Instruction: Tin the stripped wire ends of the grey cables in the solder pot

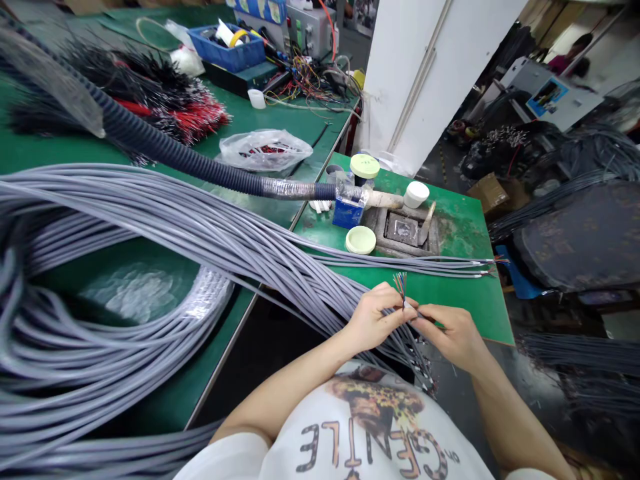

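Thin coloured wires fan upward from the end of a grey cable, between the fingers of my left hand, which pinches the cable end. Close on its right, my right hand has thumb and forefinger pressed together at the same spot; what they pinch is too small to make out. A thick bundle of grey cables runs from the left and passes under my left hand, its stripped ends below my hands. Several separate grey cables lie across the green table just beyond my fingers, their wire ends at the right.
A square metal pot with a scraper stands beyond my hands, near a pale green lid, a white cup and a blue box. A ribbed hose crosses above the left table. A person is far back right.
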### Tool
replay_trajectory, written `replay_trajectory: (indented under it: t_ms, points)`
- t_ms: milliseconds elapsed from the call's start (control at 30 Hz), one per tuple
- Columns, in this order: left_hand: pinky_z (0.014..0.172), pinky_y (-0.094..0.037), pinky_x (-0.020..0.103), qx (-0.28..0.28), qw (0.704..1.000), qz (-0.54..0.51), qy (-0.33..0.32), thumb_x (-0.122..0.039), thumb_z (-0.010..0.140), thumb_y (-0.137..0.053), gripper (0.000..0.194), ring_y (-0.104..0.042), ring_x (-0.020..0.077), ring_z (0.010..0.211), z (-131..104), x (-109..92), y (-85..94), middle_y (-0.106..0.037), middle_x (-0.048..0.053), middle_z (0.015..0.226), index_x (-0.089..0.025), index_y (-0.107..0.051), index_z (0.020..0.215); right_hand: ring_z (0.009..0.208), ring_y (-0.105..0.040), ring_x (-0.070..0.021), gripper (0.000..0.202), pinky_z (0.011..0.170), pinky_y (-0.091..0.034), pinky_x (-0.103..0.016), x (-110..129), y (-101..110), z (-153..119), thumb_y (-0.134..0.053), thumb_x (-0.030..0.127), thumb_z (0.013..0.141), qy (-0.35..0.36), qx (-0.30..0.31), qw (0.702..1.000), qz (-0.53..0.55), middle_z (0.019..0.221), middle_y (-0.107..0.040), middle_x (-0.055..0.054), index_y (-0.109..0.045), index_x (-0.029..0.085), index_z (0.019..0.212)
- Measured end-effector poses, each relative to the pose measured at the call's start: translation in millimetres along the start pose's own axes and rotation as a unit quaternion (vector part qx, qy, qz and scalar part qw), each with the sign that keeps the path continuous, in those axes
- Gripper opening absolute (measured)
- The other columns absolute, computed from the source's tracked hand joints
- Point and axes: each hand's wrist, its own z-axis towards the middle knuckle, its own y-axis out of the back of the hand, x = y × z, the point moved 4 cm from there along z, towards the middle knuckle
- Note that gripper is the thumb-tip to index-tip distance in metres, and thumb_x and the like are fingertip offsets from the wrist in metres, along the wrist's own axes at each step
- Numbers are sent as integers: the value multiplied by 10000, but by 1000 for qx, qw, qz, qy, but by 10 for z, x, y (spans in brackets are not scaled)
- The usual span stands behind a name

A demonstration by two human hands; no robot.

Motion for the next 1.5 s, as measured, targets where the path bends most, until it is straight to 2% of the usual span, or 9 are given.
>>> replay_trajectory:
  t_ms: [133, 233, 333, 567, 700, 767, 867, 967, 1500]
  points:
    - [751, -490, 312, 19, 979, -159, 124, -363, 765, -719, 198, -627, 165, 782, -13, 144, 51, -729, 78, 925, -167, -714, 795, 724, -676, -168, 154, 658, -498, -272, -9, 5, -26, -536, 336, 906, -2, -13, 1000, -7, 831, -727, 2, -671, 263, 914]
    - [726, -502, 295, -28, 936, -284, 206, -379, 711, -759, 242, -638, 153, 734, -19, 236, 102, -721, 56, 849, -161, -711, 805, 725, -676, -170, 152, 659, -489, -277, -7, 0, -34, -537, 338, 907, -1, -8, 1000, -13, 825, -726, 3, -668, 262, 896]
    - [713, -498, 271, -74, 911, -333, 232, -362, 680, -781, 234, -625, 127, 682, -9, 286, 121, -703, 29, 752, -153, -698, 747, 727, -675, -167, 151, 662, -487, -275, 2, -14, -22, -537, 341, 908, 4, -7, 1000, -14, 827, -725, 4, -665, 263, 895]
    - [642, -481, 240, -137, 907, -320, 238, -382, 598, -825, 301, -578, 93, 590, 35, 288, 71, -661, -8, 640, -151, -651, 683, 771, -677, -177, 162, 693, -504, -284, -20, 24, -29, -527, 326, 912, 0, 20, 1000, -19, 878, -729, -11, -672, 256, 933]
    - [589, -458, 219, -152, 917, -287, 231, -405, 589, -826, 335, -564, 89, 570, 76, 249, 4, -651, -6, 628, -141, -637, 674, 985, -662, -199, 319, 808, -521, -298, 53, 111, 4, -475, 269, 922, -18, -9, 1000, -24, 1130, -688, -58, -581, 245, 1222]
    - [583, -448, 209, -152, 920, -281, 226, -388, 610, -818, 320, -559, 83, 565, 97, 225, -33, -650, -6, 627, -132, -642, 686, 962, -664, -191, 390, 788, -522, -288, 115, 124, 50, -465, 262, 922, -31, -21, 999, -18, 1128, -683, -70, -514, 223, 1306]
    - [629, -468, 217, -148, 919, -289, 222, -358, 640, -805, 283, -588, 91, 597, 118, 179, -67, -670, 2, 656, -125, -656, 701, 739, -652, -153, 387, 665, -497, -250, 165, 107, 124, -535, 313, 897, -62, -39, 997, -1, 882, -698, -31, -539, 190, 1265]
    - [653, -485, 232, -154, 908, -311, 233, -365, 626, -811, 285, -609, 105, 619, 119, 146, -63, -688, 11, 679, -127, -674, 705, 641, -612, -123, 324, 613, -465, -221, 156, 87, 165, -573, 349, 880, -68, -82, 994, 29, 741, -663, 3, -606, 171, 1149]
    - [689, -519, 252, -158, 892, -358, 229, -328, 651, -799, 230, -642, 120, 631, 90, 181, -81, -708, 19, 681, -137, -698, 731, 632, -612, -109, 221, 604, -479, -199, 60, 23, 185, -599, 316, 870, -51, -125, 988, 78, 756, -683, 4, -659, 187, 1040]
